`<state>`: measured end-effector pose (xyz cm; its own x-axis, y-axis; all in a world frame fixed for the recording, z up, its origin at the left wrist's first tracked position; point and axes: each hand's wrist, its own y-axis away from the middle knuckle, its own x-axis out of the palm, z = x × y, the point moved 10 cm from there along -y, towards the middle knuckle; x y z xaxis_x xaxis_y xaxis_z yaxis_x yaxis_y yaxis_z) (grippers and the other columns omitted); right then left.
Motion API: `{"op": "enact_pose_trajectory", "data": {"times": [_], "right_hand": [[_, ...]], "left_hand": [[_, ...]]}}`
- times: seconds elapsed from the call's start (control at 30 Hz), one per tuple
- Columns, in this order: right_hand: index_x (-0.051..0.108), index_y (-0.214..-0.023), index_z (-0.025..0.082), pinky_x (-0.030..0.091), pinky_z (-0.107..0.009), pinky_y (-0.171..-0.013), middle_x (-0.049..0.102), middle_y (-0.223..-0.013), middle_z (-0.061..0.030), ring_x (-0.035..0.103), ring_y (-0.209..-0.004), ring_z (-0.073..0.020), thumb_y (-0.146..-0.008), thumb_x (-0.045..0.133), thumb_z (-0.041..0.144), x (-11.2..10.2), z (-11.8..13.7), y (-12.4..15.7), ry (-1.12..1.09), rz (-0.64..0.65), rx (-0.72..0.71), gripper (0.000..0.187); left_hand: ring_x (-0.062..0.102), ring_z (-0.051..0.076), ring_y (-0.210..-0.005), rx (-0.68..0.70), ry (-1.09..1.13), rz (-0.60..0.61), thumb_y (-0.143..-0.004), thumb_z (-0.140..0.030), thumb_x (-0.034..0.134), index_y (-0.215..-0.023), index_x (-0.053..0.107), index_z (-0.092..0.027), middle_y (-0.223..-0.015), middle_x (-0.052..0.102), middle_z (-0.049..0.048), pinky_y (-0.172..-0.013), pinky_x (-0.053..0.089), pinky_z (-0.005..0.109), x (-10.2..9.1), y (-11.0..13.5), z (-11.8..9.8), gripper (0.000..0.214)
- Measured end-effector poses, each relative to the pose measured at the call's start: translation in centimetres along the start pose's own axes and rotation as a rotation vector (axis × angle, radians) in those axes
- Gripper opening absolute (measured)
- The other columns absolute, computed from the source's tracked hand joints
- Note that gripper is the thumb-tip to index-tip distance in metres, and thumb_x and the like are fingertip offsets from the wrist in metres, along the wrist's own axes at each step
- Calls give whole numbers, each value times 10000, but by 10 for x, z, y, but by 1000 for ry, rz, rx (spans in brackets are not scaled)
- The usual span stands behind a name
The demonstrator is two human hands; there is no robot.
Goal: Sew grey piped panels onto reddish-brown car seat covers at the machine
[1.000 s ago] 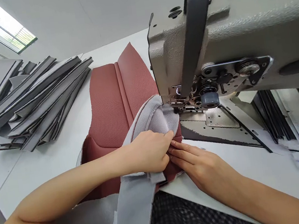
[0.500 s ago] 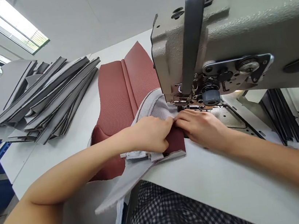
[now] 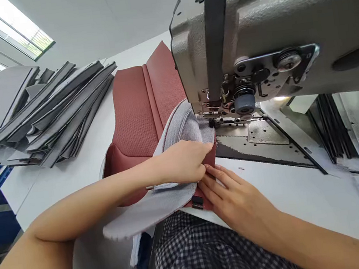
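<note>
A red perforated seat cover [image 3: 137,113] lies on the white table [image 3: 72,175] and runs under the grey sewing machine [image 3: 271,29]. A grey mesh-backed panel [image 3: 181,127] is folded over its edge near the presser foot [image 3: 217,118]. My left hand [image 3: 183,160] is closed, pinching the grey panel against the red cover. My right hand [image 3: 234,195] lies beside it, fingers stretched out flat and pressed on the red cover's edge. A grey strip [image 3: 150,211] hangs off the table toward my lap.
A stack of grey and black cut panels [image 3: 47,112] sits at the far left of the table. Dark strips and white labelled pieces [image 3: 347,130] lie right of the machine. Checked cloth [image 3: 202,255] covers my lap below the table edge.
My right hand drew back from the presser foot to the table's near edge. The fabric edge came toward me, and the grey strip now hangs lower.
</note>
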<state>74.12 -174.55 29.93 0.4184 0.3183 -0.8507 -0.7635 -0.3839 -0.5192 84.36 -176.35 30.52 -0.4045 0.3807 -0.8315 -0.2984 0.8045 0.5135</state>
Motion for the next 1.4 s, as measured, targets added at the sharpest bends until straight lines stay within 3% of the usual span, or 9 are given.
{"op": "enact_pose_trajectory", "data": {"times": [0.1, 0.27, 0.53, 0.77, 1.0, 1.13, 1.3, 1.4], "right_hand": [[722, -1111, 19, 470, -438, -1041, 691, -1204, -180, 598, -1172, -339, -814, 555, 116, 3, 8, -4, 0, -4, -10, 355], [714, -1103, -14, 525, -456, -993, 678, -1203, -230, 623, -1150, -371, -806, 531, 109, 2, 11, -8, 3, 5, -13, 369], [685, -1157, -41, 559, -449, -952, 674, -1193, -255, 641, -1123, -372, -784, 495, 79, 6, 3, -15, 32, 42, -38, 436], [691, -1162, -20, 542, -433, -992, 696, -1152, -214, 640, -1108, -342, -813, 512, 90, 12, -19, -26, 92, 51, -37, 408], [684, -1178, -3, 514, -440, -1022, 683, -1188, -200, 609, -1159, -328, -873, 501, 82, 12, -38, -25, 87, 55, -9, 366], [692, -1177, 13, 519, -412, -1007, 683, -1222, -179, 619, -1163, -302, -892, 454, 54, 1, -32, -18, 42, -5, -24, 374], [722, -1127, 28, 538, -390, -976, 701, -1197, -165, 653, -1119, -277, -890, 417, 34, -3, -28, -16, 51, -17, -7, 386], [724, -1113, 17, 553, -382, -943, 707, -1177, -173, 662, -1098, -275, -876, 411, 25, -2, -30, -19, 65, -12, -7, 392]], "left_hand": [[678, 305, -1052, 3, -12, 1, -812, -106, 471, -1196, 579, -135, -1146, 700, 104, -811, 536, 391, 1, -4, -2, 400], [683, 278, -1033, 44, 3, 6, -804, -100, 495, -1233, 566, -132, -1131, 705, 104, -794, 535, 350, 2, -7, -2, 436], [701, 280, -819, 10, -114, 75, -843, -145, 527, -1127, 598, -113, -1014, 720, 117, -607, 483, 339, -3, -15, -2, 295], [698, 284, -879, -14, -128, 2, -850, -137, 514, -1148, 585, -115, -1062, 714, 99, -619, 471, 341, -14, -27, 6, 308], [670, 246, -797, -1, -101, -63, -810, -116, 509, -1004, 621, -112, -1004, 694, 111, -604, 436, 329, -24, -35, 9, 224], [641, 218, -771, 46, -74, -15, -796, -102, 541, -919, 640, -136, -973, 668, 91, -568, 389, 308, -16, -27, 5, 161], [614, 189, -739, 57, -41, -138, -868, -73, 460, -915, 657, -149, -899, 633, 67, -601, 402, 304, -12, -16, 8, 217], [623, 184, -785, 70, 8, -148, -882, -64, 455, -986, 678, -156, -922, 636, 62, -659, 438, 291, -10, -16, 8, 263]]}}
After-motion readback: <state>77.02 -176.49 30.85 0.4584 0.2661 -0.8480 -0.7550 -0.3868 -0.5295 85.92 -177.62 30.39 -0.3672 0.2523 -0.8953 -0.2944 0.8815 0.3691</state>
